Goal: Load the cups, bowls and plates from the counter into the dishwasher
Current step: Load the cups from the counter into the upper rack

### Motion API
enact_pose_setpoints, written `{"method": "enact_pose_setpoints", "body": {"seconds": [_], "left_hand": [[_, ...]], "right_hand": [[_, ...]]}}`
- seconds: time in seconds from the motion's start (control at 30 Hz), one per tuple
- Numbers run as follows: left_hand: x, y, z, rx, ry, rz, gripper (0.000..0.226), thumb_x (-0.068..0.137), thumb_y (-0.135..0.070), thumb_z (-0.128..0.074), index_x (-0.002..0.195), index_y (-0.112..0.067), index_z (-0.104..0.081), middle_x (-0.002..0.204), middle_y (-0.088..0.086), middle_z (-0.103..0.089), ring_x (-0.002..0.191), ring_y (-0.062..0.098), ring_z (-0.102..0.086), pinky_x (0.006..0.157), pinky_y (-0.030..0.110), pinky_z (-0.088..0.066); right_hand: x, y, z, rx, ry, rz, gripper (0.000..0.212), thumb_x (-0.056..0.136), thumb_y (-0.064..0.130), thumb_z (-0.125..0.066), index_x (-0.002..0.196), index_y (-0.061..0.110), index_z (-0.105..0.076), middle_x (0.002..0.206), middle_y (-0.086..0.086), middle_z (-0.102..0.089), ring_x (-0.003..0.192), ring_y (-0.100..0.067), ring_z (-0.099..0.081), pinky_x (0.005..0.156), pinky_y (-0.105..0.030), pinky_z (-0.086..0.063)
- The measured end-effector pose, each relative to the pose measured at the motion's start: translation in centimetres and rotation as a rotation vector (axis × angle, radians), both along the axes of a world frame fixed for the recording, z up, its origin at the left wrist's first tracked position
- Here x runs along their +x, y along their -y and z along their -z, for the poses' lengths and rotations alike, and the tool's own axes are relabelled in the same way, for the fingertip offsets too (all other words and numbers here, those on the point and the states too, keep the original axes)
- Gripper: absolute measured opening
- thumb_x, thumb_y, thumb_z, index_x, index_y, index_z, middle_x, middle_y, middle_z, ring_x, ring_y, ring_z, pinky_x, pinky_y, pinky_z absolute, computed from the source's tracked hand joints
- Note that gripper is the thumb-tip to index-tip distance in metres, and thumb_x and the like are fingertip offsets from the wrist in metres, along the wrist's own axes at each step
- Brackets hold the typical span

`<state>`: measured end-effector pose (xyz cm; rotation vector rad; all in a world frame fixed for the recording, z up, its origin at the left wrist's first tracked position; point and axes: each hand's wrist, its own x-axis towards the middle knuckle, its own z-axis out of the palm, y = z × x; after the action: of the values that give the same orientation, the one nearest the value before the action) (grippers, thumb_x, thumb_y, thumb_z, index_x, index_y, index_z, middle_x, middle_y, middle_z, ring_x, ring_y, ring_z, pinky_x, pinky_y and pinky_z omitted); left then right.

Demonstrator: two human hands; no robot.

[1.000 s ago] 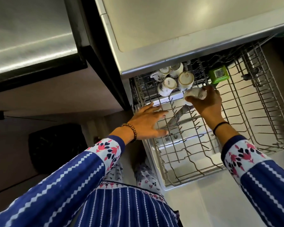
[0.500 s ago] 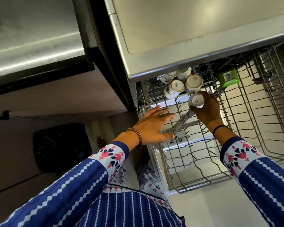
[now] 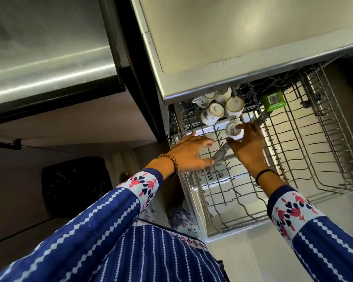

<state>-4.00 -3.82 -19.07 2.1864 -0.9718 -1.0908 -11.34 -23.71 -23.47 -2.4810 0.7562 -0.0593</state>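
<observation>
A pulled-out wire dishwasher rack (image 3: 306, 159) lies below the steel counter edge. Several white floral cups (image 3: 216, 110) stand upside down at the rack's far left corner. My right hand (image 3: 247, 145) grips one more white cup (image 3: 233, 130), base up, set among the tines just in front of those cups. My left hand (image 3: 190, 153) rests flat with fingers spread on the rack's left rim, holding nothing.
The steel countertop (image 3: 243, 37) overhangs the back of the rack. A green tag (image 3: 273, 100) clips onto the rack's rear wires. The open dishwasher door (image 3: 243, 251) lies below. A dark bin (image 3: 75, 184) stands on the floor at left.
My right hand has turned the cup base up and lowered it onto the tines in front of the other cups. My left hand has stayed on the rack rim.
</observation>
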Motion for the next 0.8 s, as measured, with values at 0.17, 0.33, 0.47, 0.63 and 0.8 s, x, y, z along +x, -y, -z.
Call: {"method": "enact_pose_setpoints", "body": {"seconds": [0.17, 0.33, 0.47, 0.63, 0.8], "left_hand": [[-0.2, -0.8, -3.2, -0.04, -0.121, -0.092, 0.062, 0.088, -0.039, -0.065, 0.143, -0.025, -0.04, 0.14, -0.005, -0.05, 0.127, 0.011, -0.045, 0.105, 0.025, -0.035], [-0.4, -2.2, -7.3, -0.097, 0.066, -0.111, 0.049, 0.089, -0.031, -0.063, 0.135, -0.023, -0.047, 0.129, 0.002, -0.057, 0.116, 0.019, -0.053, 0.096, 0.032, -0.044], [-0.4, -4.5, -11.0, -0.134, 0.251, -0.184, 0.038, 0.093, -0.032, -0.059, 0.129, -0.022, -0.051, 0.114, 0.003, -0.059, 0.1, 0.018, -0.055, 0.085, 0.035, -0.049], [0.1, -8.3, -15.2, -0.254, 0.371, -0.301, 0.031, 0.093, -0.031, -0.057, 0.123, -0.023, -0.056, 0.101, 0.003, -0.062, 0.085, 0.016, -0.059, 0.076, 0.041, -0.055], [1.8, -11.7, -18.5, -0.337, 0.493, -0.449, 0.028, 0.093, -0.031, -0.058, 0.119, -0.023, -0.06, 0.105, -0.003, -0.067, 0.082, 0.006, -0.06, 0.076, 0.04, -0.055]], "right_hand": [[-0.2, -3.5, -4.5, 0.118, 0.007, -0.064, 0.032, 0.082, 0.016, -0.077, 0.11, 0.005, -0.065, 0.118, -0.016, -0.06, 0.108, -0.028, -0.059, 0.084, -0.027, -0.048], [-0.9, -7.3, -10.6, 0.251, 0.108, -0.089, 0.024, 0.089, 0.02, -0.073, 0.11, 0.012, -0.067, 0.105, -0.001, -0.065, 0.095, -0.014, -0.062, 0.072, -0.01, -0.042], [-0.8, -9.5, -14.9, 0.347, 0.198, -0.137, 0.022, 0.092, 0.024, -0.072, 0.11, 0.012, -0.067, 0.102, 0.004, -0.069, 0.091, -0.004, -0.066, 0.074, -0.004, -0.047], [0.5, -11.9, -19.7, 0.389, 0.28, -0.243, 0.02, 0.092, 0.025, -0.072, 0.109, 0.016, -0.068, 0.097, 0.011, -0.069, 0.087, 0.009, -0.063, 0.077, -0.003, -0.047], [3.7, -14.5, -23.7, 0.419, 0.328, -0.365, 0.022, 0.09, 0.029, -0.074, 0.108, 0.017, -0.068, 0.098, 0.011, -0.07, 0.09, 0.003, -0.066, 0.077, -0.009, -0.052]]}}
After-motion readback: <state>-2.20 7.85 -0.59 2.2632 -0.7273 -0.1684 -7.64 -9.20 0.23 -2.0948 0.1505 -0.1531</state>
